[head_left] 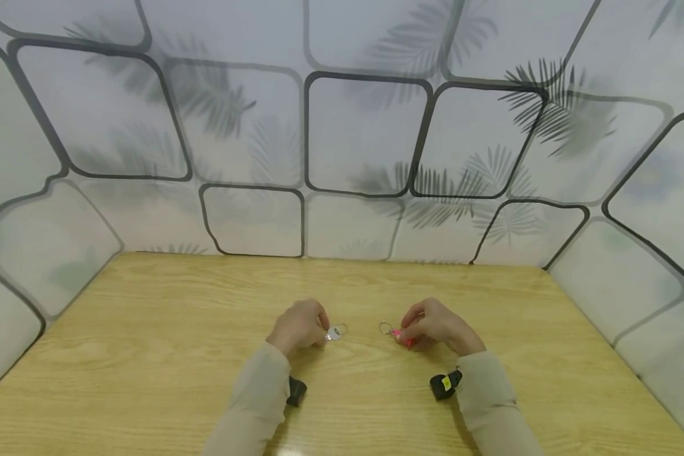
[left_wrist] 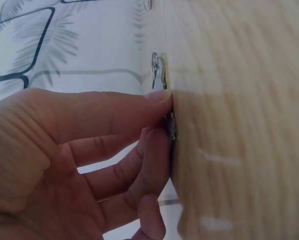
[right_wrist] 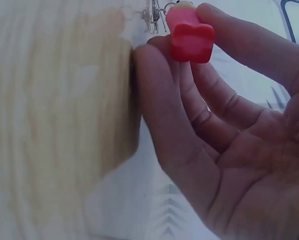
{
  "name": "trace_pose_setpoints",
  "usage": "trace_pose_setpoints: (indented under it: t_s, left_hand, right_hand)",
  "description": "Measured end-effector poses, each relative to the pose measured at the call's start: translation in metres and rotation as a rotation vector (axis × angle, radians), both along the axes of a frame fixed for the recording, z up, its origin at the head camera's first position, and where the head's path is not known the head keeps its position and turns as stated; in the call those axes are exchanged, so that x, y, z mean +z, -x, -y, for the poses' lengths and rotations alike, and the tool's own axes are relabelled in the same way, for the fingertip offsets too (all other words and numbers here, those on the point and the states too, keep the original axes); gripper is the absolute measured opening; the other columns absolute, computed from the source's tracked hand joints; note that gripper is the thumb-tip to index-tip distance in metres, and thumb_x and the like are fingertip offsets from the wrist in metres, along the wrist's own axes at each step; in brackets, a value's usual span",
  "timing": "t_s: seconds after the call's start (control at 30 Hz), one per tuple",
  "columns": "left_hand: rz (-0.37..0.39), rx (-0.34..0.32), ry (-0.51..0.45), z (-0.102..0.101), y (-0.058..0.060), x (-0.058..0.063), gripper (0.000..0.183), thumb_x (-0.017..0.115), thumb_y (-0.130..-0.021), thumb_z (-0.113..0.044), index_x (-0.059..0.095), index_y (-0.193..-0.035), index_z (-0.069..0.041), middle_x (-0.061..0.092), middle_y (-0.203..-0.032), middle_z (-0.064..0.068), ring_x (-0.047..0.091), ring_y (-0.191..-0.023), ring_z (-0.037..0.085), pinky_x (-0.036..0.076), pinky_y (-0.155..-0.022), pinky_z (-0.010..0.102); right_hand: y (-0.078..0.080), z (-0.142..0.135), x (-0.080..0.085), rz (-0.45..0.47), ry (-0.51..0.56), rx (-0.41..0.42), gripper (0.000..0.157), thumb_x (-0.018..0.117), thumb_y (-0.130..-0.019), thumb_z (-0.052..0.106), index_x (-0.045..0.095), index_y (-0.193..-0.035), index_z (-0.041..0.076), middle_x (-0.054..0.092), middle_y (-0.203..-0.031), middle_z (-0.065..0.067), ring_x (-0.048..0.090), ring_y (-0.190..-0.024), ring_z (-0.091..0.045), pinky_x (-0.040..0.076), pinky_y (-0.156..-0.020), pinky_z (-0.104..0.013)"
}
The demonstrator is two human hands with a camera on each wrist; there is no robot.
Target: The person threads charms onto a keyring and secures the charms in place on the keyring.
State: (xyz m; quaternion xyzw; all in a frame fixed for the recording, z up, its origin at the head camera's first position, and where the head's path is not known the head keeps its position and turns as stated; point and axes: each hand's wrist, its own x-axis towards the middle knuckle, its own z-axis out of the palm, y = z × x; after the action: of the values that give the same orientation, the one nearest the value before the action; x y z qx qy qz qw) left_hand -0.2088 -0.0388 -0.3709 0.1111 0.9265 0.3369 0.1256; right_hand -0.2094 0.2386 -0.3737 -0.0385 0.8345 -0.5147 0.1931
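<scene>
On the left of the wooden table, my left hand [head_left: 302, 325] pinches a silver key [head_left: 334, 332] by its blade, low at the tabletop. The key's head, with a thin ring [head_left: 343, 329] through it, points right. In the left wrist view, the thumb covers the middle of the key [left_wrist: 162, 72]. Opposite, my right hand [head_left: 437, 327] holds a small pink-and-red keychain charm [right_wrist: 192, 42] between thumb and fingers. A metal split ring [head_left: 385, 327] hangs from the charm and points left towards the key. A gap of bare wood separates the two rings.
The wooden tabletop [head_left: 148, 354] runs back to a wall [head_left: 251, 221] patterned with leaves and dark outlines, with side walls left and right. Black wrist devices [head_left: 444, 384] sit at both cuffs, close above the table.
</scene>
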Motion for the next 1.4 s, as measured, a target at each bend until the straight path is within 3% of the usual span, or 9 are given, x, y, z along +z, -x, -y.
trace_pose_setpoints:
  t_s: [0.2,0.47,0.63,0.8,1.0,1.23,1.4]
  left_hand:
    - [-0.011,-0.024,0.014,-0.003,0.0,-0.002,0.019,0.073,-0.075,0.009,0.071,-0.087,-0.004,0.065,-0.087,0.004,0.056,-0.073,0.02,0.048,-0.064,0.034]
    - [0.044,-0.113,-0.044,0.0,-0.001,-0.002,0.004,0.074,-0.089,-0.006,0.073,-0.09,-0.002,0.066,-0.08,0.002,0.055,-0.064,0.015,0.046,-0.059,0.027]
    - [0.092,-0.13,-0.149,0.003,0.004,-0.007,0.013,0.071,-0.095,-0.016,0.073,-0.095,-0.003,0.064,-0.078,0.004,0.055,-0.066,0.016,0.045,-0.061,0.028]
    - [0.095,-0.159,-0.284,0.006,0.008,-0.009,0.009,0.065,-0.093,-0.005,0.069,-0.093,0.004,0.068,-0.085,0.006,0.056,-0.072,0.014,0.048,-0.064,0.025]
    - [0.159,-0.181,-0.452,0.01,0.014,-0.015,0.013,0.06,-0.097,0.003,0.063,-0.106,0.011,0.074,-0.086,0.012,0.066,-0.073,0.013,0.054,-0.068,0.026]
    - [0.231,-0.162,-0.528,0.012,0.017,-0.02,0.014,0.057,-0.098,0.004,0.058,-0.111,0.01,0.075,-0.098,0.018,0.071,-0.079,0.018,0.053,-0.068,0.025]
    - [0.256,-0.178,-0.582,0.012,0.017,-0.018,0.023,0.057,-0.097,0.006,0.053,-0.118,0.013,0.073,-0.106,0.022,0.072,-0.086,0.021,0.053,-0.067,0.025]
  right_hand:
    - [0.0,-0.008,-0.002,0.017,0.055,0.054,0.018,0.069,-0.087,-0.007,0.063,-0.102,-0.015,0.067,-0.087,-0.013,0.067,-0.072,-0.016,0.061,-0.069,-0.035]
    - [0.0,-0.016,-0.004,0.046,0.109,0.107,0.024,0.064,-0.091,-0.006,0.061,-0.11,-0.019,0.067,-0.09,-0.014,0.066,-0.073,-0.017,0.061,-0.072,-0.035]
    - [0.001,-0.017,-0.003,0.08,0.119,0.12,0.025,0.054,-0.096,-0.004,0.059,-0.116,-0.018,0.065,-0.087,-0.014,0.065,-0.071,-0.016,0.06,-0.069,-0.033]
    - [0.003,-0.017,-0.004,0.104,0.16,0.143,0.031,0.048,-0.095,-0.003,0.055,-0.122,-0.017,0.061,-0.086,-0.013,0.063,-0.069,-0.017,0.059,-0.067,-0.033]
    - [0.004,-0.017,-0.004,0.079,0.14,0.142,0.024,0.048,-0.099,-0.001,0.062,-0.111,-0.017,0.064,-0.086,-0.014,0.067,-0.068,-0.017,0.06,-0.069,-0.034]
    - [0.004,-0.015,-0.005,0.038,0.169,0.082,0.012,0.053,-0.101,-0.004,0.061,-0.096,-0.012,0.064,-0.084,-0.011,0.065,-0.066,-0.013,0.059,-0.064,-0.029]
    - [0.004,-0.016,-0.004,0.035,0.192,0.089,0.011,0.052,-0.1,-0.006,0.057,-0.106,-0.014,0.065,-0.084,-0.012,0.065,-0.064,-0.013,0.059,-0.062,-0.029]
